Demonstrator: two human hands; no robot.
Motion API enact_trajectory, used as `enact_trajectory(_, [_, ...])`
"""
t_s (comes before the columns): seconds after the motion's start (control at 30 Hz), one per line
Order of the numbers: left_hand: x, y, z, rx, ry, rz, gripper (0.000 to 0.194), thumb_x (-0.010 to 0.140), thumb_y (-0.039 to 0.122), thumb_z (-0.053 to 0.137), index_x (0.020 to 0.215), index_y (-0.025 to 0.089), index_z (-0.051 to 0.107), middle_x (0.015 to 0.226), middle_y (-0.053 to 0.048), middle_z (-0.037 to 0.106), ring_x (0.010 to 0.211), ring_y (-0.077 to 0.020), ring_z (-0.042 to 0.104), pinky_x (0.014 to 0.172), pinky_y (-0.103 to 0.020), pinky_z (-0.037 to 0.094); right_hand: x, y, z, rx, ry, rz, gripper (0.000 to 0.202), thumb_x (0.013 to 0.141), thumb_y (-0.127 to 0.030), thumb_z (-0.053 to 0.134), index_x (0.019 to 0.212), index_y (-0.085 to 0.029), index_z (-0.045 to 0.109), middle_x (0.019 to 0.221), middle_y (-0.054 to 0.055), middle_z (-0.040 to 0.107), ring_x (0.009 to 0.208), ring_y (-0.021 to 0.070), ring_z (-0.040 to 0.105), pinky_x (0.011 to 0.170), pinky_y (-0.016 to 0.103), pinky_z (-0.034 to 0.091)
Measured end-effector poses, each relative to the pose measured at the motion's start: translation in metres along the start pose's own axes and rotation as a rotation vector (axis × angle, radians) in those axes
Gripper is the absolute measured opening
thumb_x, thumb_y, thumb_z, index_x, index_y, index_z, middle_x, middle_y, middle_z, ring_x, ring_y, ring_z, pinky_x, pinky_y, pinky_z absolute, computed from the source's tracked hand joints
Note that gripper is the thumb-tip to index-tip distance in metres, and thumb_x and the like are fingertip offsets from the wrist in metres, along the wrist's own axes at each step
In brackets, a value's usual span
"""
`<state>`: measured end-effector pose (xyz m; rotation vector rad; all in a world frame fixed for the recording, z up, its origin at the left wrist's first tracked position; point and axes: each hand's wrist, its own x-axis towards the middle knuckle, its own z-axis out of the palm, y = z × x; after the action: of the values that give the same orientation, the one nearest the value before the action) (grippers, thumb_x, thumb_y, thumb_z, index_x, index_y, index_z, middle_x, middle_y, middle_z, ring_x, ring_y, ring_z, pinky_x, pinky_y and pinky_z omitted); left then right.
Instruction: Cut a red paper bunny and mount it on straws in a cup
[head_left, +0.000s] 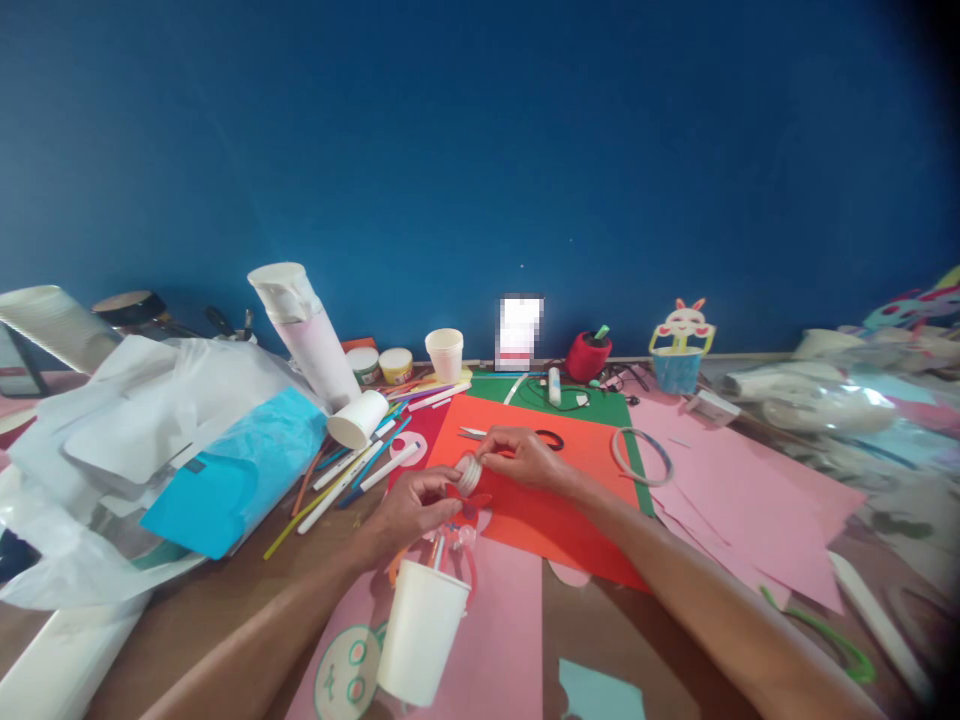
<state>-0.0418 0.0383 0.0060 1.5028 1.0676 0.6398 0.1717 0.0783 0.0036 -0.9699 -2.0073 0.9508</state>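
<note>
Between my two hands is a small whitish roll of tape (469, 476). My left hand (411, 512) grips it from the left with thumb and fingers. My right hand (521, 460) pinches at its right edge, fingertips pressed together. Just below the roll lies a red paper cut-out (474, 502), partly behind my left fingertips. Nearer to me a white paper cup (424, 632) leans, with thin strips showing at its rim. Scissors (553, 440) lie behind my right hand, which hides their middle. Orange paper (555, 520) is spread beneath my right hand.
Several markers (341, 487) and a tipped paper cup (358, 419) lie left, beside a blue packet (236, 480) and plastic bags. Pink sheets (742, 480) and a tape ring (643, 456) are right. A decorated blue cup (677, 370) stands near the blue wall (480, 150).
</note>
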Motion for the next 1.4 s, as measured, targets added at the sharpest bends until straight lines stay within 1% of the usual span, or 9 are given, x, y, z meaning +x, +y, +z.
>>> enact_trajectory(0.07, [0.000,0.004,-0.001,0.002,-0.010,-0.005,0.017,0.070,0.030,0.059,0.075,0.014,0.064,0.094,-0.004,0.061,0.056,-0.0084,0.049,0.049,-0.021,0.037,0.000,0.002,0.000,0.026,-0.011,0.014,0.012,0.078,-0.017,0.053,0.081,-0.015,0.064,0.083,0.004,0.065,0.075,0.0138,0.061,0.069,0.025,0.046])
enact_trajectory(0.2, [0.000,0.011,-0.002,0.003,-0.020,0.020,0.019,0.069,0.031,0.060,0.077,0.015,0.066,0.087,-0.005,0.063,0.070,-0.0149,0.056,0.058,-0.023,0.041,-0.001,0.005,0.000,0.068,-0.029,0.040,0.012,0.076,-0.024,0.057,0.083,-0.015,0.063,0.085,0.004,0.065,0.078,0.0146,0.062,0.071,0.026,0.047])
enact_trajectory(0.4, [0.000,0.010,-0.003,0.009,-0.034,0.018,0.017,0.069,0.029,0.059,0.071,0.014,0.066,0.097,-0.006,0.061,0.078,-0.0173,0.057,0.062,-0.024,0.043,-0.001,0.006,0.000,0.087,-0.034,0.064,0.012,0.075,-0.024,0.059,0.081,-0.015,0.063,0.084,0.004,0.065,0.078,0.0150,0.061,0.073,0.027,0.047])
enact_trajectory(0.53, [0.000,0.006,-0.001,0.048,-0.006,-0.002,0.014,0.069,0.027,0.059,0.070,0.014,0.065,0.106,-0.006,0.059,0.077,-0.0159,0.057,0.061,-0.023,0.043,-0.001,0.006,0.000,0.097,-0.048,0.075,0.009,0.075,-0.022,0.058,0.078,-0.015,0.062,0.080,0.004,0.065,0.074,0.0141,0.061,0.068,0.025,0.047])
enact_trajectory(0.8, [0.001,0.003,-0.003,0.070,-0.021,-0.001,0.013,0.069,0.025,0.059,0.070,0.015,0.065,0.109,-0.006,0.057,0.089,-0.0192,0.057,0.070,-0.024,0.044,-0.001,0.005,0.000,0.092,-0.027,0.059,0.008,0.076,-0.020,0.055,0.075,-0.015,0.062,0.080,0.004,0.065,0.075,0.0147,0.061,0.072,0.027,0.046])
enact_trajectory(0.93, [0.002,0.004,-0.003,0.031,-0.019,0.008,0.012,0.068,0.024,0.059,0.072,0.014,0.066,0.107,-0.007,0.057,0.087,-0.0187,0.058,0.069,-0.025,0.044,-0.001,0.006,0.001,0.104,-0.025,0.056,0.010,0.076,-0.022,0.056,0.076,-0.015,0.063,0.081,0.004,0.065,0.076,0.0149,0.061,0.072,0.026,0.046])
enact_trajectory(1.03, [0.002,0.006,-0.003,0.018,-0.059,0.023,0.012,0.069,0.023,0.058,0.071,0.013,0.065,0.104,-0.007,0.058,0.083,-0.0175,0.058,0.064,-0.024,0.043,-0.002,0.006,0.001,0.113,-0.038,0.062,0.012,0.075,-0.026,0.059,0.078,-0.015,0.062,0.082,0.005,0.065,0.077,0.0151,0.062,0.072,0.026,0.047])
enact_trajectory(1.17, [0.001,0.006,-0.002,0.008,-0.057,0.016,0.013,0.070,0.024,0.058,0.072,0.013,0.065,0.105,-0.006,0.057,0.079,-0.0156,0.057,0.060,-0.022,0.041,-0.002,0.004,0.001,0.101,-0.039,0.063,0.010,0.076,-0.024,0.059,0.078,-0.014,0.061,0.081,0.004,0.064,0.077,0.0147,0.061,0.072,0.026,0.047])
enact_trajectory(1.4, [0.003,-0.003,-0.003,-0.001,-0.023,0.039,0.011,0.069,0.023,0.060,0.072,0.014,0.065,0.106,-0.007,0.056,0.086,-0.0176,0.056,0.069,-0.024,0.043,-0.002,0.002,0.001,0.047,-0.018,0.034,0.007,0.076,-0.017,0.055,0.077,-0.015,0.063,0.081,0.004,0.065,0.074,0.0144,0.061,0.070,0.025,0.047])
